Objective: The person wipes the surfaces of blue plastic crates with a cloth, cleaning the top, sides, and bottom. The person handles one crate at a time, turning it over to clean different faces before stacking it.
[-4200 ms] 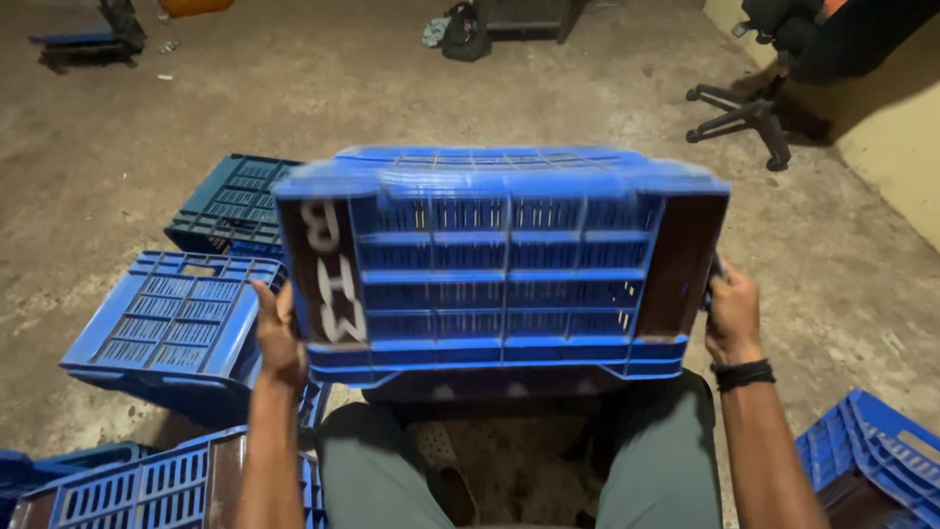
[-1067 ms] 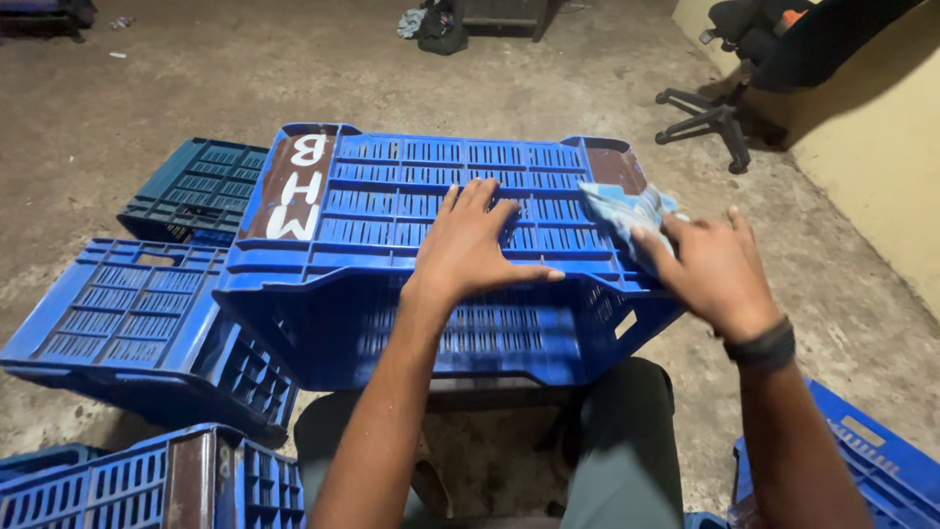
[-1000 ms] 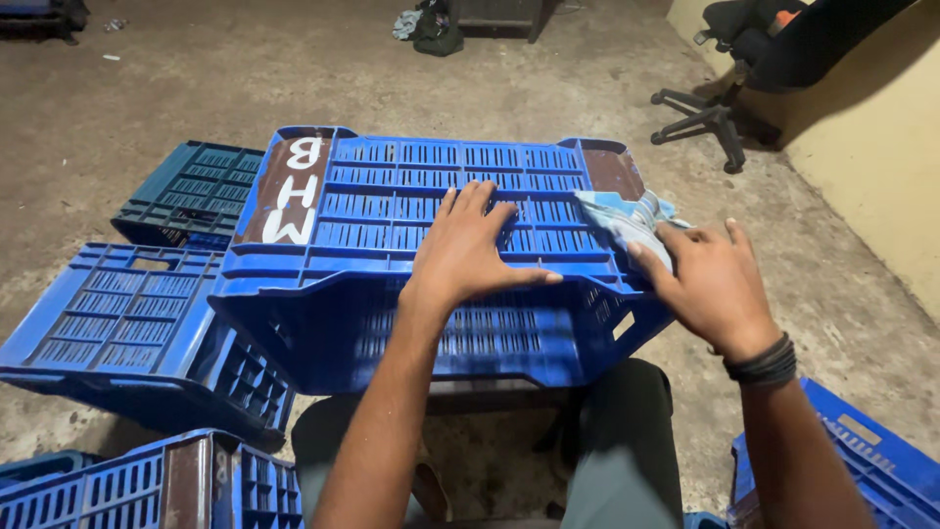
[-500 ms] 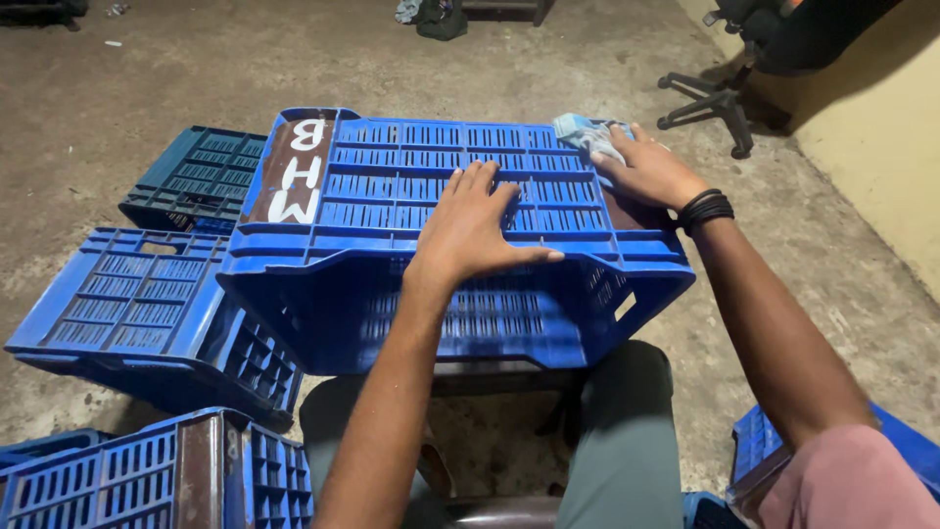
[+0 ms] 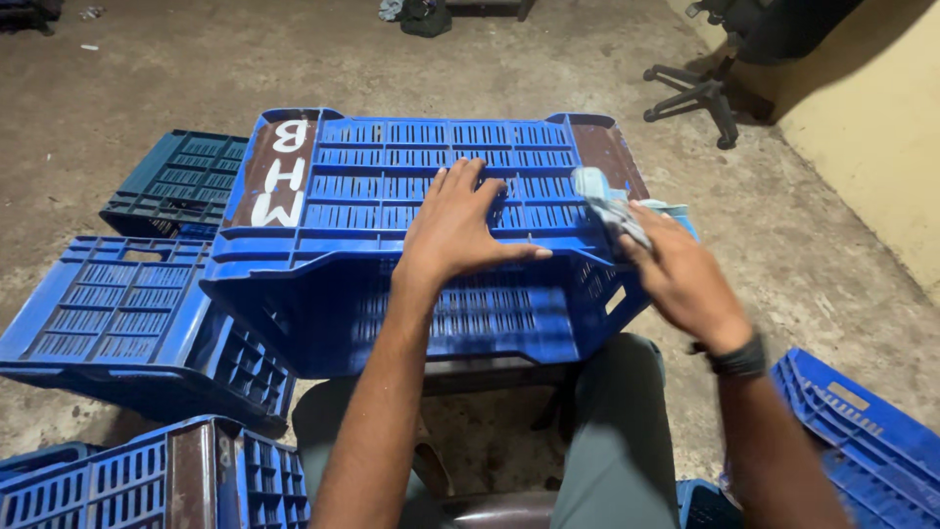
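A blue slatted plastic crate (image 5: 372, 186) lies on its side across my lap, its broad slatted wall facing up, with white painted letters on a brown panel at its left end. My left hand (image 5: 455, 230) presses flat on that wall near the middle, fingers spread. My right hand (image 5: 681, 279) is at the crate's near right corner, holding a pale blue cloth (image 5: 612, 201) against the plastic. A dark band sits on my right wrist.
More blue crates lie around: one (image 5: 108, 313) on its side at left, a darker one (image 5: 171, 181) behind it, one (image 5: 147, 480) at lower left, another (image 5: 857, 431) at lower right. An office chair base (image 5: 700, 93) stands far right by a yellow wall.
My right hand has drawn the cloth back from the crate's far right corner to its near right corner. Before that, both hands held the crate up by its ends.
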